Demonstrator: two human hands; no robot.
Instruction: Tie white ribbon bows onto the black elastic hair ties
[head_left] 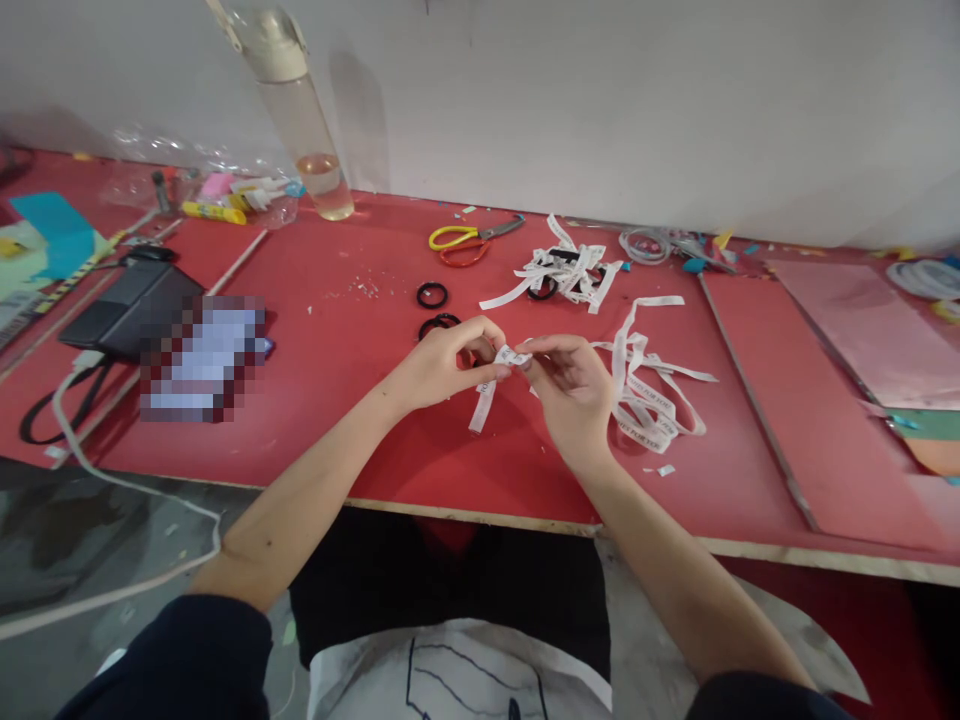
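Between my two hands is a white printed ribbon [513, 356], looped or folded where the fingertips meet, with one tail hanging down over the red table. My left hand [461, 362] pinches its left side, fingers closed. On the right side, my right hand [574, 385] pinches it between thumb and fingers. Black hair ties [432, 295] lie just beyond my left hand, one apart and others partly hidden behind it. A loose heap of printed ribbon [649, 415] lies right of my right hand. Farther back is a pile of cut ribbon pieces with black rings [566, 270].
Yellow-and-red-handled scissors [476, 238] lie near the back. A water bottle [307, 120] stands by the wall. At left are a black box-like device [131, 305], a blurred-out phone-like object [206, 360] and a white cable [135, 492]. Boards [817, 400] lie at right.
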